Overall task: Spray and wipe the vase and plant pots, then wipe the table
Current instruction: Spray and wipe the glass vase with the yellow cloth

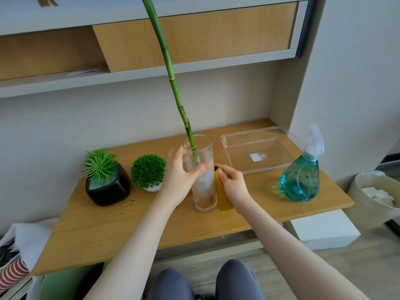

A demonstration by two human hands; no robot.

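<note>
A tall clear glass vase [204,191] stands mid-table with a long green bamboo stalk [171,79] leaning out of it. My left hand [180,178] grips the vase from the left, thumb across its front. My right hand [232,182] pinches a yellow cloth [223,199] against the vase's right side; the cloth hangs down to the wooden table [151,226]. A black pot [108,190] with a spiky green plant and a small white pot [152,188] under a round green bush stand to the left. The blue spray bottle [302,176] stands at the right.
A clear plastic tray [255,152] lies behind the vase on the right. Shelves and a wooden drawer front hang above the table. A beige bin [359,204] with white wads and a white box [324,230] are on the floor at the right. My knees are below the table edge.
</note>
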